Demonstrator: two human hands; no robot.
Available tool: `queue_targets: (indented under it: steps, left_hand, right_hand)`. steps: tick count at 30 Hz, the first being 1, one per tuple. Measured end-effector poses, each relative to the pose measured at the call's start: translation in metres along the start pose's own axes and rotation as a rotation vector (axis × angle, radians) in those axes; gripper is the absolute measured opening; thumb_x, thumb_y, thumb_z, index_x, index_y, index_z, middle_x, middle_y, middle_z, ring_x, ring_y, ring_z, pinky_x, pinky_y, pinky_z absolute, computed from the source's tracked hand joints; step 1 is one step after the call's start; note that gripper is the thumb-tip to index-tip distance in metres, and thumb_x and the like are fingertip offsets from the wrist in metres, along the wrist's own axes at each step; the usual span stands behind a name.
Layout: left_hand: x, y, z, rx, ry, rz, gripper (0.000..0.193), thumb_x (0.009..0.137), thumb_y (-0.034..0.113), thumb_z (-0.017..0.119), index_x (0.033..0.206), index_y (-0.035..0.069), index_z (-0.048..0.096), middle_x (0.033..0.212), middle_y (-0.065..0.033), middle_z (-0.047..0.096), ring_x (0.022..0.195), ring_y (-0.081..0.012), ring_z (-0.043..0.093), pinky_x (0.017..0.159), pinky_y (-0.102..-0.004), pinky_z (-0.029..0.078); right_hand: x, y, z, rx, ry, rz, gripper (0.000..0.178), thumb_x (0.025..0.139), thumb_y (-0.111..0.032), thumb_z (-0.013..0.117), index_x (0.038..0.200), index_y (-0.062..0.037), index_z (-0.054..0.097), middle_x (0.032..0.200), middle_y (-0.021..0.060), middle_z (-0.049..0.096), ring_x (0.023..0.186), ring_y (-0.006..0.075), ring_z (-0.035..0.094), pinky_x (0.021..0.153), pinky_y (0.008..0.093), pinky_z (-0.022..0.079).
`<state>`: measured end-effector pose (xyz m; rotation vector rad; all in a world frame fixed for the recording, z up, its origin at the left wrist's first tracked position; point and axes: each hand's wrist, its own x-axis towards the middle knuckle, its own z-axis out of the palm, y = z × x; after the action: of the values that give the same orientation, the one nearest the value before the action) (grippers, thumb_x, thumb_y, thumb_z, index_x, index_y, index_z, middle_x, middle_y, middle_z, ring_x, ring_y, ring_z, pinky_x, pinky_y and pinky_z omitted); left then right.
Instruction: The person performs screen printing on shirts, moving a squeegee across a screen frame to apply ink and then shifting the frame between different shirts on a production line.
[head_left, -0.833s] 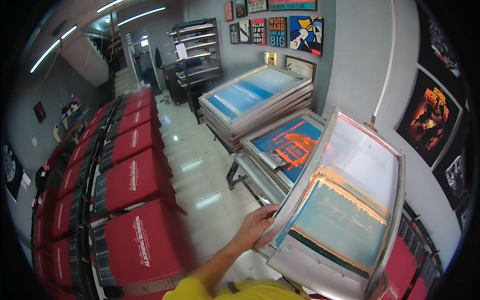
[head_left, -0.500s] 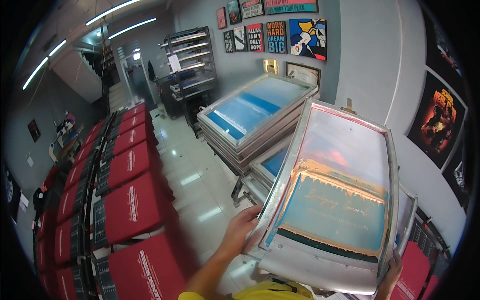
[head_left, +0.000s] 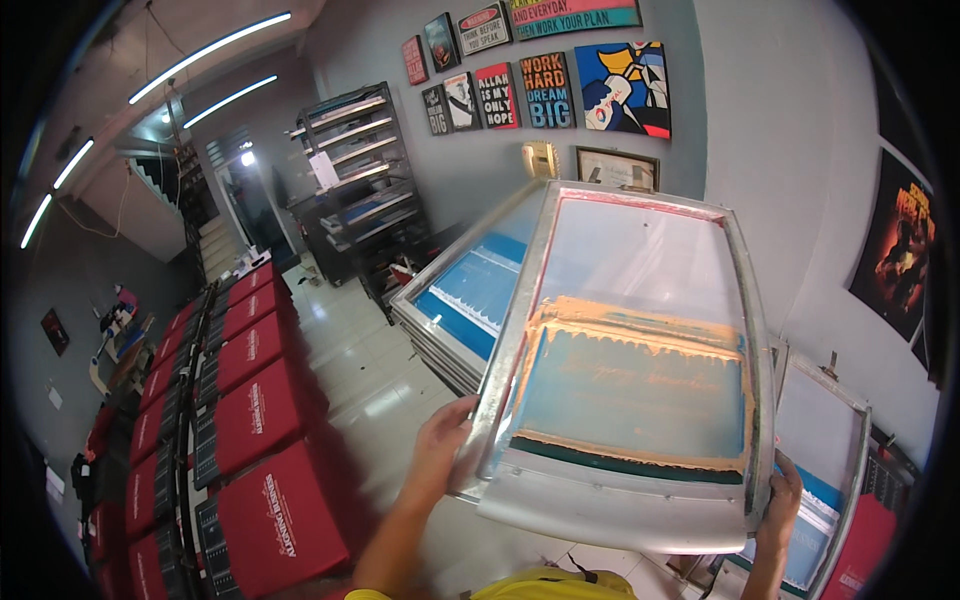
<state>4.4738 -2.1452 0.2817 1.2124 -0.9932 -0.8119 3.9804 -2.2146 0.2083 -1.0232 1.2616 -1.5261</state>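
Note:
Between my two hands is a screen-printing frame (head_left: 750,300) with a metal border, tilted, its far end over a stack of other frames. My left hand (head_left: 443,438) grips its left side near the close corner. On the opposite side, my right hand (head_left: 783,492) holds the right edge, with part of the fingers hidden by the frame. Orange-gold ink (head_left: 640,320) streaks the mesh around a blue-green stencil area. Across the near end lies a wide silver squeegee (head_left: 620,512) with a dark green blade edge.
The stacked blue screen frames (head_left: 450,305) stand ahead, and another screen (head_left: 828,425) leans at the right. Rows of red shirts (head_left: 270,510) on boards run along the left, beside the tiled floor (head_left: 375,405). A dark shelf rack (head_left: 365,190) stands farther back.
The held frame has shifted left and now covers more of the stack. Both hands moved with it, keeping their grip. A leaning screen at the right has come into view.

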Motion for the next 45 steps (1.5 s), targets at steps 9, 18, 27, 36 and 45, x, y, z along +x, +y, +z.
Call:
queue_targets:
  steps: [9,18,27,36,45]
  left_hand:
    - [0.122,-0.018,-0.107,-0.077,-0.050,-0.061,0.046,0.090,0.018,0.057,0.127,-0.010,0.056,0.121,-0.0144,0.062,0.114,-0.0211,0.058,0.105,-0.0308,0.038]
    - [0.299,-0.072,-0.228,0.012,-0.231,0.043,0.048,0.088,0.016,0.059,0.131,-0.004,0.056,0.119,-0.0116,0.062,0.112,-0.0182,0.055,0.104,-0.0303,0.037]
    - [0.405,-0.089,-0.259,0.055,-0.299,0.036,0.049,0.089,0.021,0.059,0.132,-0.003,0.057,0.124,-0.0138,0.062,0.120,-0.0209,0.053,0.105,-0.0329,0.037]
    - [0.459,-0.105,-0.251,0.132,-0.351,0.068,0.041,0.093,0.018,0.054,0.129,-0.001,0.060,0.123,-0.0111,0.064,0.113,-0.0186,0.060,0.100,-0.0308,0.043]
    - [0.467,-0.119,-0.248,0.247,-0.374,0.199,0.045,0.095,0.022,0.060,0.131,-0.005,0.056,0.124,-0.0157,0.063,0.116,-0.0212,0.059,0.100,-0.0317,0.043]
  right_hand:
    - [0.004,0.006,0.158,0.066,-0.006,-0.030,0.045,0.088,0.000,0.042,0.130,0.0080,0.055,0.115,0.0143,0.066,0.100,0.0186,0.065,0.089,0.0303,0.051]
    - [0.016,0.063,0.307,0.059,0.153,-0.081,0.049,0.085,0.004,0.043,0.132,0.0074,0.055,0.107,0.0093,0.065,0.085,0.0128,0.060,0.079,0.0256,0.048]
    - [0.014,0.071,0.408,0.009,0.266,-0.067,0.045,0.089,0.004,0.043,0.133,0.0054,0.055,0.072,-0.0057,0.038,0.063,0.0045,0.034,0.055,0.0219,0.027]
    - [0.028,0.084,0.435,-0.054,0.362,-0.095,0.043,0.091,0.002,0.045,0.133,0.0065,0.055,0.075,-0.0051,0.044,0.066,0.0034,0.038,0.057,0.0207,0.031]
    - [0.020,0.071,0.440,-0.334,0.273,-0.073,0.041,0.093,0.003,0.042,0.132,0.0079,0.052,0.120,0.0198,0.063,0.107,0.0175,0.058,0.095,0.0287,0.043]
